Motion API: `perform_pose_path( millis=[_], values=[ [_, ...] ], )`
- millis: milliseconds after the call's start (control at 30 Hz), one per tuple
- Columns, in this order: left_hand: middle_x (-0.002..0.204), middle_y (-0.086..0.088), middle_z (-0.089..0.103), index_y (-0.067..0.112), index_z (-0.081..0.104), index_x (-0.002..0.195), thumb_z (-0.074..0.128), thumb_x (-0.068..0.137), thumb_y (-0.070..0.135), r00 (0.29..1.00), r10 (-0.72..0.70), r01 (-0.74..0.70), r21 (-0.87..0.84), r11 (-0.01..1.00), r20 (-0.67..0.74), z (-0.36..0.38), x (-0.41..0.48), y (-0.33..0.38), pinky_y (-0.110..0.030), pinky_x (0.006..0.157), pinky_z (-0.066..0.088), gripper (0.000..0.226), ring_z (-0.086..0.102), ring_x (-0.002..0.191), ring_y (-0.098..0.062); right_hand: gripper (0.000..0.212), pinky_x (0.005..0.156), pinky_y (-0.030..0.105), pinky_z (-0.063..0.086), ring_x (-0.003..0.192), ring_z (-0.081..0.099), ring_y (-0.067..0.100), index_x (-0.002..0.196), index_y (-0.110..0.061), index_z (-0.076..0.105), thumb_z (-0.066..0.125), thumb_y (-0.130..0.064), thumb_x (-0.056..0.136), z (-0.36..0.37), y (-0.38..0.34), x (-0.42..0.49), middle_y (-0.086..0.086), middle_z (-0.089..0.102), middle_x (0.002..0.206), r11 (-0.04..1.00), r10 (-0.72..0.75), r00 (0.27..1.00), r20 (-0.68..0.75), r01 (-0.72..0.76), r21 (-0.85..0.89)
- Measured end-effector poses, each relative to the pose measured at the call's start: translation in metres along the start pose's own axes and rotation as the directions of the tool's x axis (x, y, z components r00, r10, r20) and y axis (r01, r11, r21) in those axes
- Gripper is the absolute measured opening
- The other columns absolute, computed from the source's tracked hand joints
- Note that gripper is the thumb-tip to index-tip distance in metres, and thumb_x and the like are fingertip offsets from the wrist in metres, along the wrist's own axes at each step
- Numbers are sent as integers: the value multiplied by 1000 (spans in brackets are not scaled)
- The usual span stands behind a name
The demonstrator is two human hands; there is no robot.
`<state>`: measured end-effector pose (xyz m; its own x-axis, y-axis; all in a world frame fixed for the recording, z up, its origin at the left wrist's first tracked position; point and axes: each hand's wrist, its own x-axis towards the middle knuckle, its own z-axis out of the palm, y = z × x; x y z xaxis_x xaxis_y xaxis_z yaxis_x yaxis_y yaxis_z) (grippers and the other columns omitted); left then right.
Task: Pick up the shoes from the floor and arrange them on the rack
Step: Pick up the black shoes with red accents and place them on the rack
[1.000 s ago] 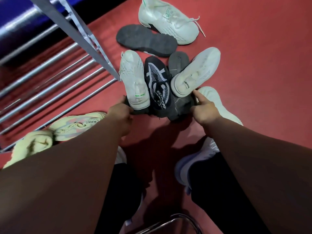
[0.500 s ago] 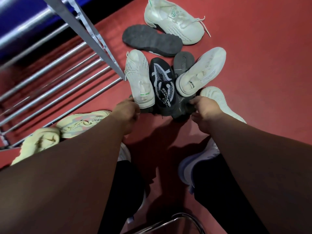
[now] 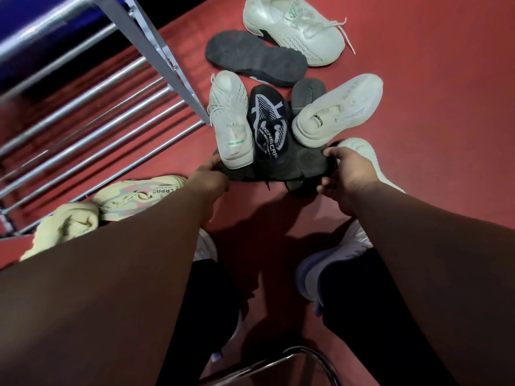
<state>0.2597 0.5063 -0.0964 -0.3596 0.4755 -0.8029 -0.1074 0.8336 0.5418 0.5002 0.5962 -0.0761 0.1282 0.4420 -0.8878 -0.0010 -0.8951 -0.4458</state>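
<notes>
A pile of shoes lies on the red floor. My left hand (image 3: 209,176) and my right hand (image 3: 344,174) grip the two ends of a dark shoe (image 3: 303,165) at the bottom of the pile. On top of it rest a white knit sneaker (image 3: 230,118), a black patterned shoe (image 3: 269,126) and a cream sneaker (image 3: 338,110). An overturned dark sole (image 3: 255,58) and another white sneaker (image 3: 295,26) lie farther away. The metal rack (image 3: 92,129) stands at left, with two yellow shoes (image 3: 133,199) beside its lowest bars.
My own feet in pale shoes (image 3: 328,268) stand close below the pile. A curved metal chair leg (image 3: 303,358) shows at the bottom edge. The rack's slanted post (image 3: 156,57) comes down next to the white knit sneaker. Red floor (image 3: 432,149) extends to the right.
Both hands have closed on the dark shoe's ends; the right thumb, earlier pointing up, now curls over it. The pile has shifted slightly in view.
</notes>
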Motion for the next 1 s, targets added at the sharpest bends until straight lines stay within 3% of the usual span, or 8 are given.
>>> perform_pose_path(
  millis=[300, 467, 533, 667, 767, 833, 933, 1000],
  values=[
    [102, -4, 72, 29, 67, 110, 77, 44, 7, 1000, 22, -24, 309, 951, 11, -16, -1, -15, -29, 70, 53, 70, 66, 85, -22, 27, 50, 25, 56, 39, 54, 14, 89, -18, 68, 45, -29, 98, 1, -17, -13, -1, 53, 46, 988, 47, 998, 43, -53, 149],
    [129, -1, 59, 24, 49, 138, 94, 58, 36, 987, -109, -14, 738, 675, 120, -13, -30, -39, -36, 101, 47, 93, 58, 114, -25, 25, 49, 31, 60, 51, 71, 18, 96, -9, 61, 39, -19, 104, 14, -24, -17, 7, 68, 54, 985, 63, 985, 163, -88, 151],
    [123, -1, 62, 25, 57, 129, 88, 64, 41, 967, -215, 34, 764, 645, 138, -10, -33, -47, -34, 101, 46, 73, 59, 111, -23, 24, 51, 33, 61, 59, 75, 22, 97, -5, 58, 38, -15, 105, 20, -24, -19, 12, 72, 63, 984, 66, 980, 190, -96, 151],
    [96, -4, 73, 21, 72, 109, 83, 57, 44, 902, -376, 129, 703, 700, 210, -9, -30, -50, -41, 85, 59, 57, 70, 85, -25, 31, 55, 36, 64, 63, 76, 23, 109, 0, 59, 30, -14, 108, 29, -20, -18, 18, 74, 91, 995, 84, 971, 222, -94, 35],
    [77, -6, 57, 11, 64, 116, 75, 84, 31, 860, -470, 278, 588, 759, 200, -10, -26, -44, -22, 53, 47, 40, 50, 49, -17, 30, 57, 35, 64, 66, 76, 23, 110, -3, 59, 34, -20, 109, 25, -15, -15, 14, 74, 96, 992, 107, 978, 179, -92, -91],
    [79, -9, 59, 5, 62, 123, 72, 86, 31, 821, -530, 384, 483, 787, 211, -13, -21, -41, -22, 63, 49, 47, 52, 51, -15, 25, 56, 35, 63, 64, 73, 24, 106, -5, 60, 38, -18, 107, 21, -12, -13, 12, 75, 90, 982, 106, 986, 129, -83, -169],
    [53, -6, 49, 8, 57, 101, 62, 97, 26, 805, -533, 448, 323, 834, 260, -16, -24, -36, -27, 63, 57, 20, 47, 43, -15, 19, 63, 34, 61, 62, 66, 23, 96, -11, 61, 44, -17, 104, 17, -5, -10, 9, 68, 81, 955, 85, 993, 80, -58, -289],
    [74, -12, 61, 7, 61, 113, 67, 93, 25, 822, -508, 450, 254, 856, 257, -22, -24, -35, -37, 76, 61, 28, 60, 63, -21, 16, 60, 30, 52, 62, 57, 22, 92, -12, 60, 48, -16, 101, 18, -2, -10, 7, 59, 77, 941, 65, 996, 54, -44, -336]
  ],
)
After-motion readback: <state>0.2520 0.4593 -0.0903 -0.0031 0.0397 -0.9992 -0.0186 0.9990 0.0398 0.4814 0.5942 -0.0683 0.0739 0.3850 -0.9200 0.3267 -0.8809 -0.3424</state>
